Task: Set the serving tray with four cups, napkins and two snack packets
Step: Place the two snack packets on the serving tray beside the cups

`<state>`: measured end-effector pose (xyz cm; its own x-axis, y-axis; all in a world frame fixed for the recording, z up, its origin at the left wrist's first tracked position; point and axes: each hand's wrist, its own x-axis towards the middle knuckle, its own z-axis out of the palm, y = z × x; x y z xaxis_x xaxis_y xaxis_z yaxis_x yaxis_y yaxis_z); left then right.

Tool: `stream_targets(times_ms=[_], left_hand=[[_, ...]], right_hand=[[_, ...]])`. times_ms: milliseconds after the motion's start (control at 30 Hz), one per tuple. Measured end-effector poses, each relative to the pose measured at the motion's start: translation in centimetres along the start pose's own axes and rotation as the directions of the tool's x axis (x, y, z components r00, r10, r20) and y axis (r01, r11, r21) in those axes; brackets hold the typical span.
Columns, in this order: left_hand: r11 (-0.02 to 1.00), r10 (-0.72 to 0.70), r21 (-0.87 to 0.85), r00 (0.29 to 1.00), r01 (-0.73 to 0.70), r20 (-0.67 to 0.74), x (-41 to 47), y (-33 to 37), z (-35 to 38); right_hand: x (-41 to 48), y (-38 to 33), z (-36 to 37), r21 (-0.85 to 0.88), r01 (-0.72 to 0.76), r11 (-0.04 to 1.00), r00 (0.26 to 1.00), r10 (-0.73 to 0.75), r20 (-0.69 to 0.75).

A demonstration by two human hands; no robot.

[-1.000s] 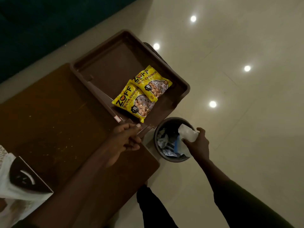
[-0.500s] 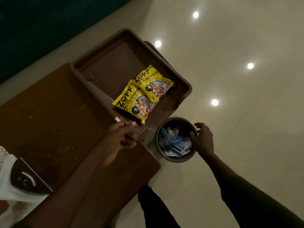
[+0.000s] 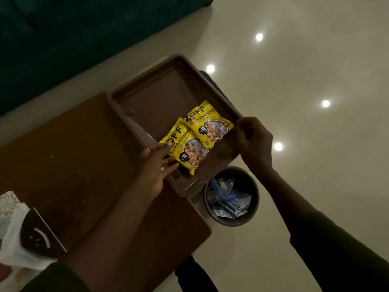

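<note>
A brown serving tray [image 3: 160, 95] lies at the right end of the wooden table [image 3: 63, 154] and overhangs its edge. Two yellow snack packets lie overlapping in the tray's near half: the near packet [image 3: 185, 150] and the far packet [image 3: 210, 125]. My left hand [image 3: 155, 165] reaches over the tray's near rim, its straight fingers touching the near packet's left edge. My right hand [image 3: 254, 144] is at the tray's right rim, beside the far packet's corner, with its fingers curled at the rim. I see no cups or napkins.
A round waste bin [image 3: 248, 216] with wrappers and plastic inside stands on the pale tiled floor, just below the tray's near corner. A white bag and a dark card [image 3: 31, 234] lie at the table's lower left. A dark sofa [image 3: 63, 39] fills the upper left.
My right hand let a white paper go into the bin, then rose to the tray's right rim. My left hand slid from the tray's near rim onto the near packet.
</note>
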<state>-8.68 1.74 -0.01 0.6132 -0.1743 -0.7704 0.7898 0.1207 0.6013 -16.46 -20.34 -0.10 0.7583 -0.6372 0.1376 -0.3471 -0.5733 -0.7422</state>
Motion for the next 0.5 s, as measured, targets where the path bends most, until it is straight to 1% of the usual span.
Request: stream_targets(times_ms=[100, 167, 233, 333, 400, 433, 500], left_hand=[[0.994, -0.112, -0.007, 0.992, 0.112, -0.051, -0.4, -1.2, 1.8], [0.990, -0.141, 0.004, 0.989, 0.142, -0.052, -0.4, -1.8, 3.2], [0.990, -0.144, -0.025, 0.985, 0.142, -0.092, -0.1, -2.3, 4.3], [0.980, -0.193, -0.071, 0.970, 0.184, -0.150, 0.9, -3.0, 5.2], [0.981, -0.192, -0.063, 0.959, 0.183, -0.209, 1.6, -3.3, 5.6], [0.984, -0.179, -0.037, 0.952, 0.175, -0.247, 2.1, -3.5, 5.6], [0.987, -0.152, 0.002, 0.937, 0.161, -0.314, 2.9, -3.7, 5.7]], right_hand=[[1.7, -0.4, 1.4, -0.049, -0.062, 0.997, 0.991, 0.067, 0.113], [3.9, -0.7, 2.5, -0.083, -0.097, 0.992, 0.966, 0.114, 0.230], [5.8, -1.1, 3.4, -0.163, -0.108, 0.981, 0.911, 0.163, 0.380], [7.4, -1.1, 4.5, -0.338, -0.041, 0.940, 0.786, 0.240, 0.570], [7.9, -0.8, 5.2, -0.400, -0.017, 0.916, 0.718, 0.290, 0.632], [8.1, -0.7, 5.5, -0.417, -0.010, 0.909, 0.700, 0.304, 0.646], [8.3, -0.5, 6.1, -0.447, 0.008, 0.895, 0.690, 0.318, 0.650]])
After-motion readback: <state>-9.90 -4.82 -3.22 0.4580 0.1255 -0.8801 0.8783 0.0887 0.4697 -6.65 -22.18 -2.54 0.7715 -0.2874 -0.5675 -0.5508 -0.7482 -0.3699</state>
